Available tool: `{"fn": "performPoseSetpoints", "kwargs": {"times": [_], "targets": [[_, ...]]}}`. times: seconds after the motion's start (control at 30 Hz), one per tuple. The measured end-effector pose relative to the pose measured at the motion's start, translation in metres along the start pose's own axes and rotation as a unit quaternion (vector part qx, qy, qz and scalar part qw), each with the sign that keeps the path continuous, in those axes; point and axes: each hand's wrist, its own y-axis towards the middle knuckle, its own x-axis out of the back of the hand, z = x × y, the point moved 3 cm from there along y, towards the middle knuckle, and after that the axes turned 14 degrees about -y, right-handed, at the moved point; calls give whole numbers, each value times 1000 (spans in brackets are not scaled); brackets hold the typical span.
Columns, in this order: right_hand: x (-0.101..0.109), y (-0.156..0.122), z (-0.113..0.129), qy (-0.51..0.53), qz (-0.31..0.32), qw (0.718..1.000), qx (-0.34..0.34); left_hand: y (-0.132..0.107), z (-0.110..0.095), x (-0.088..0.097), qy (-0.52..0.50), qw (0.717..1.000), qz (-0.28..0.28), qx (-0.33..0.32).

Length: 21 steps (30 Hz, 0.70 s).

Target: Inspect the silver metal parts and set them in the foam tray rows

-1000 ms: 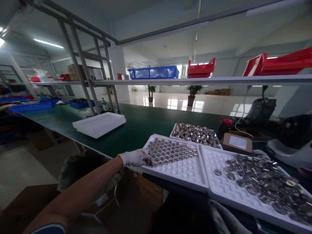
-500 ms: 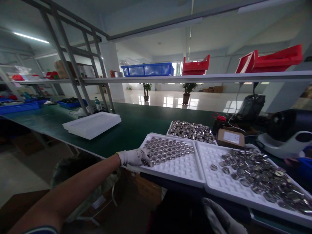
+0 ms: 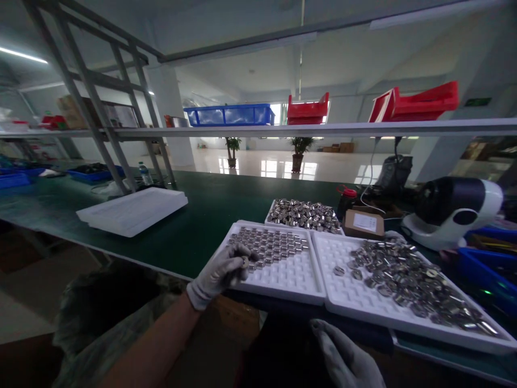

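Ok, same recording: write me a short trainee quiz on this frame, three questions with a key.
1. What is the left hand at? a) the bottle; b) the rowed parts; c) the red bins.
2. True or false: the right hand is buried in the loose parts.
3. How many potted plants show beyond the bench?

Key: 1. b. 2. False; the right hand is apart from them. 3. Two.

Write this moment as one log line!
left hand: pinching metal piece | right hand: holding nothing visible | tray by left hand: part-filled with metal cylinders
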Motion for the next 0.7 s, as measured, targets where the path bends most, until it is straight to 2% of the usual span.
{"fn": "performPoseSetpoints", "kwargs": {"times": [0.1,0.13,0.2,0.27,0.37,0.53,0.7], "targets": [[4,-6,26,38,-36,998,18,-12,37,-60,-91,995,25,30],[7,-8,34,47,-46,998,24,-14,48,-77,-173,984,17,41],[12,-12,46,53,-60,996,31,-16,65,-105,-239,970,-11,50],[16,-15,53,41,-68,996,32,-15,75,-124,-245,968,-41,35],[14,-18,60,-6,-55,998,44,-15,83,-139,-210,974,-81,19],[2,-26,70,-72,-87,992,57,-25,83,-143,-133,975,-173,30],[-4,-28,75,-125,-101,979,125,-31,77,-144,-113,973,-199,24]]}}
